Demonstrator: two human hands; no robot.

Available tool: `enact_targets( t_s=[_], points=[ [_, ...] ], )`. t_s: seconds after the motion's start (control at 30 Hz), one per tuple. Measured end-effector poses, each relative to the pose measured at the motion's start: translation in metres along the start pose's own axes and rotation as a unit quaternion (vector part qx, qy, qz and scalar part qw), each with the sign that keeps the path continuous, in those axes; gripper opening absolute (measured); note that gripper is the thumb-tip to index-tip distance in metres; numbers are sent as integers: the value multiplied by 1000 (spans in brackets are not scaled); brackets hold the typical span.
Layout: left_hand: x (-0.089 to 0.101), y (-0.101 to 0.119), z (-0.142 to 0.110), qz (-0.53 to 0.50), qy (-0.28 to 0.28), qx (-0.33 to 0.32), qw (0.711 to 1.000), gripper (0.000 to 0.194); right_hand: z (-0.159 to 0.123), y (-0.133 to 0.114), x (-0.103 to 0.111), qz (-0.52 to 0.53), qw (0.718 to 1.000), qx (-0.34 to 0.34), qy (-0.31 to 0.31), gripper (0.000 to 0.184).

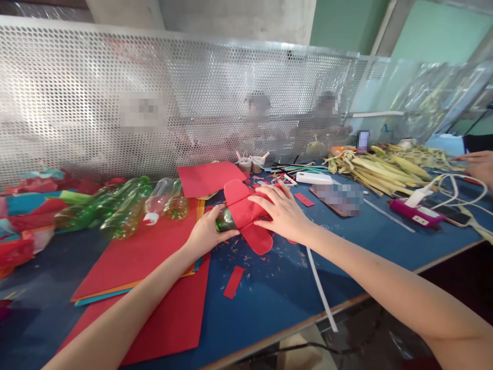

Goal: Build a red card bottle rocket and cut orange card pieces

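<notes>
My left hand is closed around the end of a green plastic bottle that lies on the blue table. A red foam shape with rounded wing-like flaps wraps over the bottle. Fingers spread, my right hand lies flat on top of that red shape and presses it against the bottle. Small red scraps lie scattered around both hands.
Red and coloured sheets lie at left, with several empty bottles behind. A red strip and a white strip lie near the front edge. Corn husks, phones, cables and a power bank fill the right. Another person's hand shows at far right.
</notes>
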State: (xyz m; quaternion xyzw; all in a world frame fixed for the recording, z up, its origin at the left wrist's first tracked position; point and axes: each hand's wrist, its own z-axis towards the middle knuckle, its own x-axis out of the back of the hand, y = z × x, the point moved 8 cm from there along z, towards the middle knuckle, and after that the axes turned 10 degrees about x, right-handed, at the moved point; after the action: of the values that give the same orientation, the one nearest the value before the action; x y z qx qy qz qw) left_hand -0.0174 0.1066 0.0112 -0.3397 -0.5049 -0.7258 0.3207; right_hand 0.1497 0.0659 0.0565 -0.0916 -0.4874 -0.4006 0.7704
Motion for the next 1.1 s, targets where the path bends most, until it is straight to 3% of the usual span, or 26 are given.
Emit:
enact_targets(
  t_s=[0.2,0.4,0.53,0.63,0.77,0.93,1.1],
  points=[
    [1,2,0,10,7,-5,1000,69,-13,4,19,22,999,-11,37,50],
    [-1,-1,2,7,1,1,1000,69,-62,34,45,32,992,-94,77,29],
    [-2,-2,2,9,-5,17,1000,70,-107,57,31,62,984,-164,14,20],
    [-3,-3,2,10,-6,29,1000,71,-139,61,11,123,969,-204,-72,27],
    [-1,-6,3,4,-5,47,999,71,-164,57,2,150,956,-231,-97,40],
    [2,-9,5,-15,-14,59,998,58,-166,57,9,133,960,-234,-76,46],
    [7,-9,5,-29,-5,63,998,61,-131,56,35,140,963,-230,-11,45]
  ],
)
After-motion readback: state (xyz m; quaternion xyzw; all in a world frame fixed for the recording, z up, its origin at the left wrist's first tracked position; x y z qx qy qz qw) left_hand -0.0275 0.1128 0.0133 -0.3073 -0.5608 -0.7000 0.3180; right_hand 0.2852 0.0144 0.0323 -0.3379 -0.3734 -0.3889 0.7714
